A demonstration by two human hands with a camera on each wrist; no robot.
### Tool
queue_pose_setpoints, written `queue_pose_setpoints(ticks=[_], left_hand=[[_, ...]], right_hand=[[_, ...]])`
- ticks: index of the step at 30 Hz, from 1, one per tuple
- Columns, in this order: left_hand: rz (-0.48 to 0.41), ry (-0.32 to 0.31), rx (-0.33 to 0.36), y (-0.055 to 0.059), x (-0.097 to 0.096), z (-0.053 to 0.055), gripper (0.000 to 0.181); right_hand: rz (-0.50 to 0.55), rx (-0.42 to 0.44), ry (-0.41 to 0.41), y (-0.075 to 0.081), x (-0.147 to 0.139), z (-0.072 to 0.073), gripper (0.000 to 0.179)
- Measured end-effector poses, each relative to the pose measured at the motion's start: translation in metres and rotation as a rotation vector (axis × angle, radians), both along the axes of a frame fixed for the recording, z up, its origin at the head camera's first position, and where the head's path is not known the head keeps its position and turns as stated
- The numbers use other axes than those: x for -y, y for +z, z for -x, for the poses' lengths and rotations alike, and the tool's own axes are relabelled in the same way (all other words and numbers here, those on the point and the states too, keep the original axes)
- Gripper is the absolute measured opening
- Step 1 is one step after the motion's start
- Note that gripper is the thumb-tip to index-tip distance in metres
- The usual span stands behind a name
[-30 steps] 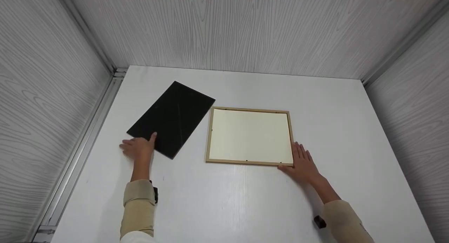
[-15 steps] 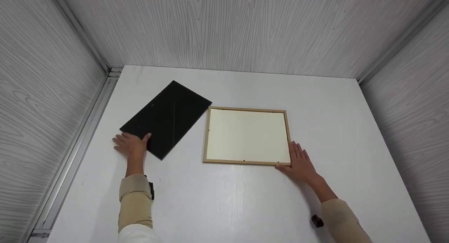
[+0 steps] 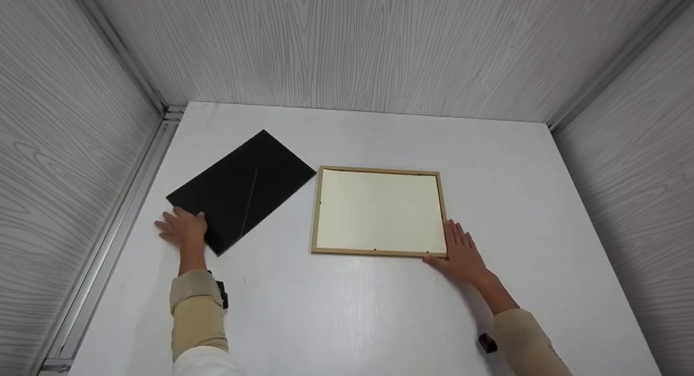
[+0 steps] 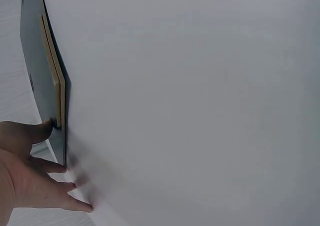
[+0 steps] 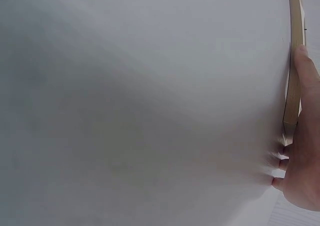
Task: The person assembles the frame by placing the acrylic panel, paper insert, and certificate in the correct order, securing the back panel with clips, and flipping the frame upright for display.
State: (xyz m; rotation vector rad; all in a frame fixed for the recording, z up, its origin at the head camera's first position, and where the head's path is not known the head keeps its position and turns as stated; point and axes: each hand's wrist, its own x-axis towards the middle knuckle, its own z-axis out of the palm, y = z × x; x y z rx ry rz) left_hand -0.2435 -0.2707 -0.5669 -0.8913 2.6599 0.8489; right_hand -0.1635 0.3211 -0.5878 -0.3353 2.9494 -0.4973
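Observation:
A black rectangular board (image 3: pixel 233 197) lies slanted on the left of the white table, a thin pale line across its face. My left hand (image 3: pixel 186 227) is at its near-left corner, fingers spread and straight, the thumb over the board's edge. In the left wrist view a tan-edged flat piece (image 4: pixel 54 68) shows along the board's side. To the right, a wooden picture frame (image 3: pixel 347 251) lies flat, filled by a cream panel (image 3: pixel 379 210). Against its near-right corner rests my right hand (image 3: pixel 462 259), straight fingers along the right side, thumb along the front edge.
Small dark tabs (image 3: pixel 375 249) stick out along the frame's inner edge. Grey wood-grain walls (image 3: pixel 347 50) enclose the white table (image 3: pixel 336 311) at the back and both sides. A metal rail (image 3: pixel 119 218) runs along the left. Black devices (image 3: pixel 487 343) are worn at both wrists.
The black board has turned counterclockwise, its near end swinging left with my left hand and its right corner coming nearer. My right hand stays at the frame's corner.

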Motion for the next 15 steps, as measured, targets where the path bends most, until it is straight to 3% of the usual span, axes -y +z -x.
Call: queue_pose_setpoints(ticks=[4,8,10,15], left_hand=[[-0.005,0.025,0.007,0.001,0.01,-0.002,0.061],[0.009,0.114,-0.096,-0.003,0.007,-0.005,0.057],[0.03,0.126,-0.104,-0.003,0.001,-0.008,0.068],[0.124,-0.001,0.055,0.009,-0.016,-0.019,0.111]], right_hand=[[0.004,-0.001,-0.002,0.001,-0.001,-0.001,0.104],[0.004,0.001,-0.002,0.001,-0.002,-0.002,0.104],[0.008,-0.001,0.001,0.002,-0.001,-0.002,0.104],[0.01,-0.012,0.004,0.002,0.0,-0.003,0.103]])
